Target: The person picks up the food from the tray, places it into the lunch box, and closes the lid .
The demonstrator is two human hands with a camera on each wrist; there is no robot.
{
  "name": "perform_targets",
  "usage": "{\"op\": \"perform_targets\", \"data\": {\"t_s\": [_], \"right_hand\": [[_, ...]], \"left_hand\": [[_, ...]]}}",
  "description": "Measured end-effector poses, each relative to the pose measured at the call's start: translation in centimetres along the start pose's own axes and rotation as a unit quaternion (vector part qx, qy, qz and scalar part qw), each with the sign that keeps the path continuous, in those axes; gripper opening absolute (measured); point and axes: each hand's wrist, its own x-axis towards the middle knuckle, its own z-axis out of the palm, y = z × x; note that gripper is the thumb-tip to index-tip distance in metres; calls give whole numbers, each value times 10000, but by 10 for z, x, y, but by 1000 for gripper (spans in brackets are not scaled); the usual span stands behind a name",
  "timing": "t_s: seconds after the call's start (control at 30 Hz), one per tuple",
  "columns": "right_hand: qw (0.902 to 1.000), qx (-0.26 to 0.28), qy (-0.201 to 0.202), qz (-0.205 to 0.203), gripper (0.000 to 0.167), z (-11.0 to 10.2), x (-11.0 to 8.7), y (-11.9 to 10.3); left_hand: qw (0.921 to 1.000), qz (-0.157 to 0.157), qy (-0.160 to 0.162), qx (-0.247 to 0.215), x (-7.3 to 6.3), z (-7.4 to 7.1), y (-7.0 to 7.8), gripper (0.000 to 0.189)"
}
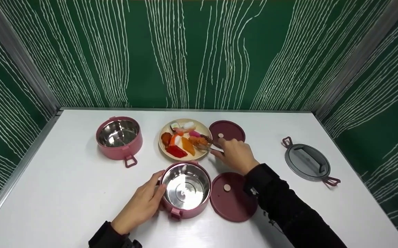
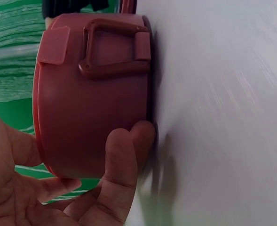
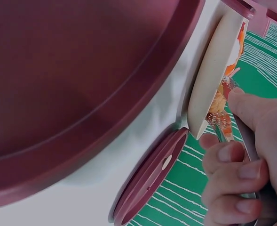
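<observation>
My left hand (image 1: 142,203) holds a pink lunch pot (image 1: 194,212) by its left side, thumb at the rim. In the left wrist view, fingertips reach the base of the pot's wall, below a folded loop handle (image 2: 117,73). The pot's steel inside shows no food. My right hand (image 1: 235,155) grips metal tongs (image 3: 245,134) with perforated ends. The tong ends are around a golden fried piece (image 1: 197,141) at the right side of a cream plate (image 1: 203,128). Red, orange, white and pink food pieces (image 1: 176,151) lie on the plate too.
Another pink pot (image 1: 116,153) with a steel inside stands at the left. Two maroon lids (image 1: 231,206) lie beside the front pot and the plate. A grey lid (image 1: 304,167) with pink loop clips lies at the right. Green walls with white streaks border the white table (image 1: 64,193).
</observation>
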Motion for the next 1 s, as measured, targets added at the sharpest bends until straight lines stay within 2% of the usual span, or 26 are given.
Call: {"op": "perform_targets", "data": {"t_s": [0.73, 1.0], "right_hand": [[9994, 331, 55, -105, 40, -5, -4, 2], [9993, 386, -7, 22, 41, -10, -7, 6]], "left_hand": [[9999, -38, -54, -91, 1, 1, 0, 42], [10000, -42, -21, -82, 1, 2, 0, 42]]}}
